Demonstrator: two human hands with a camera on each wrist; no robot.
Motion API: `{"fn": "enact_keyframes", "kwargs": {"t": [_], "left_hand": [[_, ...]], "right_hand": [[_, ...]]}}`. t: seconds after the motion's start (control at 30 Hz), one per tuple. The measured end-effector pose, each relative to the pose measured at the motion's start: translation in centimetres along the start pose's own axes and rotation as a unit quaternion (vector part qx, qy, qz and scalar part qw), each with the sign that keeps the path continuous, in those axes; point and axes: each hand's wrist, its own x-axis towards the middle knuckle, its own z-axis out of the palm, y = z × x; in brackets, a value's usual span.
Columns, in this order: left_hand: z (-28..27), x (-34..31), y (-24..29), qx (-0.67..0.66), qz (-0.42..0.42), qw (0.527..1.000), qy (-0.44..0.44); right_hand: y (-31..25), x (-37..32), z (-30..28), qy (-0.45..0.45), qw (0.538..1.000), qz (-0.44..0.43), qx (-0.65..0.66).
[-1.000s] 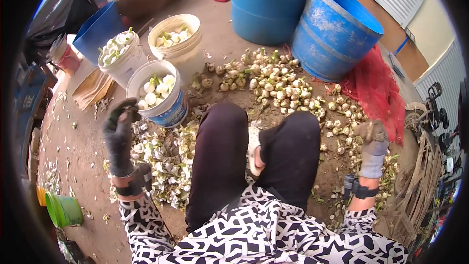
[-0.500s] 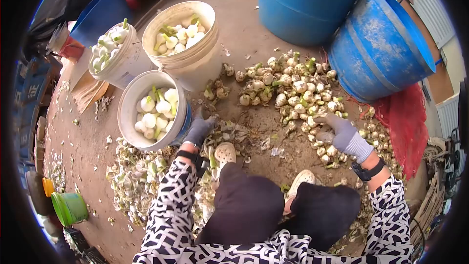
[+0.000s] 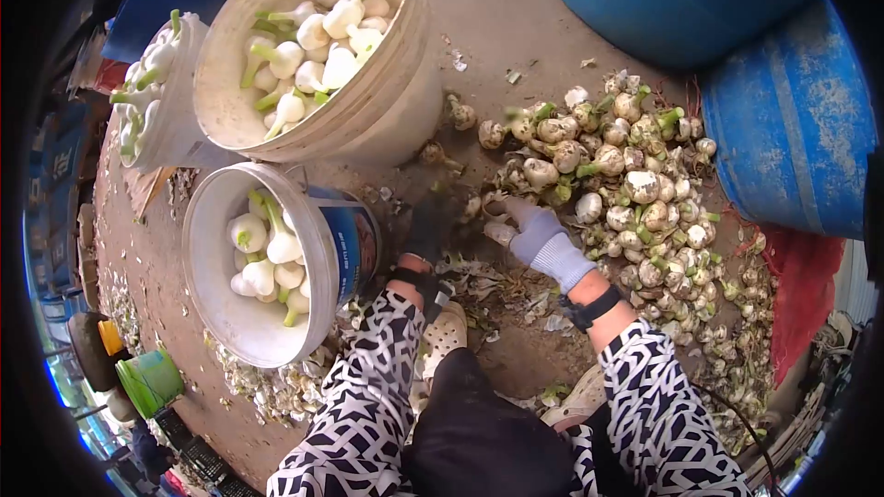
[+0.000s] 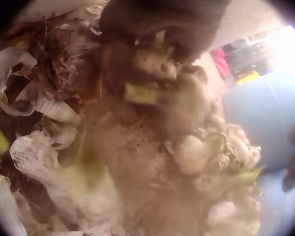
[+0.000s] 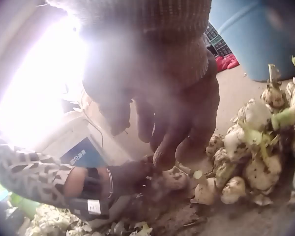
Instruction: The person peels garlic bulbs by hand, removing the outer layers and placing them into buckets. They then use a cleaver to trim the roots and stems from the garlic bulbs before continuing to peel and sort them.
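Note:
My left hand [image 3: 433,221], in a dark glove and blurred, reaches low to the ground beside the small bucket with the blue label [image 3: 345,244]. A soil-stained garlic bulb [image 5: 172,179] is right at its fingertips in the right wrist view; whether the fingers grip it I cannot tell. In a pale grey-lavender glove, my right hand [image 3: 532,232] hovers at the left edge of the unpeeled garlic pile [image 3: 635,189]. The right wrist view shows its fingers [image 5: 167,152] hanging loosely downward, nothing held. Clean white garlic bulbs [image 3: 281,244] with green stems lie in the small bucket.
Behind it stands a larger white bucket [image 3: 405,120] of clean bulbs, with another full bucket [image 3: 193,129] to its left. Two blue drums [image 3: 681,0] and a red net [image 3: 801,294] bound the right side. Peelings [image 3: 285,391] cover the ground at lower left, near a green pail [image 3: 152,382].
The head view has tilted down and closer. Both hands came forward from beside the knees; the left passed the small bucket to the ground, and the right has moved left toward it.

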Motion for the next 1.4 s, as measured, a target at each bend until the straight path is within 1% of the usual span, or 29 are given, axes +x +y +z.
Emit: {"fn": "enact_keyframes", "kwargs": {"t": [0.07,0.13,0.17,0.2,0.23,0.27,0.3,0.33,0.4,0.43,0.5,0.57,0.67,0.77,0.8,0.87,0.9,0.93,0.97,1.0,1.03,1.07,1.1,1.13,1.2,1.27,1.33,1.37,1.4], "left_hand": [[0.6,-1.9,2.5,-0.147,-0.127,0.979,-0.053],[0.2,-2.7,4.6,-0.171,-0.187,0.959,-0.123],[0.0,-3.1,4.2,-0.044,0.007,0.989,-0.139],[-0.2,-3.4,4.7,0.081,0.206,0.965,-0.142],[0.0,-3.5,5.6,0.076,0.213,0.963,-0.147],[0.1,-3.8,6.5,-0.119,0.124,0.962,-0.212],[-0.5,-4.3,8.4,-0.306,0.026,0.913,-0.269],[-1.3,-4.8,10.1,-0.477,-0.076,0.818,-0.313],[-2.8,-6.3,12.5,-0.442,-0.090,0.833,-0.319],[-2.7,-7.9,12.9,-0.347,0.032,0.899,-0.265],[-3.1,-9.9,13.8,-0.114,0.256,0.953,-0.118],[-4.4,-11.5,13.8,-0.112,0.262,0.952,-0.116],[-6.2,-13.2,13.6,-0.139,0.231,0.953,-0.137],[-8.5,-14.6,13.6,-0.314,0.149,0.918,-0.189],[-9.1,-15.2,13.7,-0.451,0.080,0.856,-0.241],[-10.1,-16.2,13.8,-0.678,-0.065,0.656,-0.325],[-9.9,-16.0,14.3,-0.685,-0.145,0.639,-0.318],[-10.4,-16.1,14.6,-0.683,-0.145,0.641,-0.319],[-10.8,-16.1,14.9,-0.446,-0.018,0.846,-0.291],[-11.0,-15.8,15.2,-0.160,0.111,0.953,-0.232],[-9.9,-14.3,13.8,-0.041,0.194,0.965,-0.172],[-8.3,-14.2,12.6,-0.318,-0.033,0.940,-0.121],[-8.7,-14.2,12.7,-0.286,-0.027,0.953,-0.094],[-9.4,-14.1,12.9,-0.252,-0.020,0.966,-0.059],[-8.9,-15.4,12.9,-0.280,0.135,0.947,-0.084],[-6.9,-17.7,13.5,-0.264,0.182,0.945,-0.070],[-8.5,-16.3,13.7,-0.431,-0.077,0.861,-0.259],[-8.2,-16.3,13.3,-0.525,-0.061,0.805,-0.271],[-7.6,-16.1,11.9,-0.537,-0.042,0.797,-0.274]], "right_hand": [[0.3,-0.6,1.0,0.103,0.987,0.109,-0.061],[1.1,-1.5,1.7,0.136,0.977,0.095,-0.134],[0.3,-2.0,1.7,0.130,0.965,0.085,-0.211],[-0.4,-2.4,1.7,0.124,0.947,0.073,-0.288],[0.2,-2.6,2.4,0.157,0.931,0.040,-0.326],[0.2,-2.9,2.2,0.162,0.929,0.046,-0.330],[0.0,-3.2,1.9,0.148,0.941,0.104,-0.285],[-0.2,-3.7,1.6,0.132,0.949,0.161,-0.238],[-1.4,-5.6,0.4,0.181,0.953,0.154,-0.188],[-1.3,-6.6,0.3,0.183,0.964,0.144,-0.130],[-2.2,-8.1,0.4,0.186,0.971,0.127,-0.080],[-4.3,-9.6,1.1,0.187,0.961,0.169,0.117],[-4.2,-11.7,3.3,0.223,0.925,0.114,0.285],[-6.6,-13.4,3.6,0.213,0.938,0.116,0.246],[-7.4,-13.9,3.6,0.203,0.954,0.116,0.190],[-7.7,-14.6,4.6,0.203,0.937,0.084,0.273],[-9.1,-15.1,4.6,0.168,0.892,0.080,0.411],[-9.9,-15.6,4.8,0.129,0.828,0.076,0.541],[-8.9,-16.0,4.8,0.071,0.805,0.059,0.585],[-7.6,-16.3,5.0,0.073,0.804,0.059,0.588],[-6.3,-16.3,5.2,0.051,0.775,0.058,0.628],[-5.4,-16.1,5.3,0.020,0.744,0.055,0.666],[-6.4,-16.1,4.6,0.069,0.792,0.154,0.587],[-5.8,-15.4,4.4,0.060,0.786,0.124,0.602],[-5.3,-15.1,4.3,0.106,0.878,0.127,0.450],[-5.3,-14.4,5.1,0.045,0.880,0.060,0.469],[-5.3,-14.2,5.1,0.017,0.852,0.074,0.518],[-5.3,-14.2,5.2,0.007,0.803,0.055,0.594],[-4.3,-14.2,5.9,-0.008,0.707,0.086,0.702]]}}
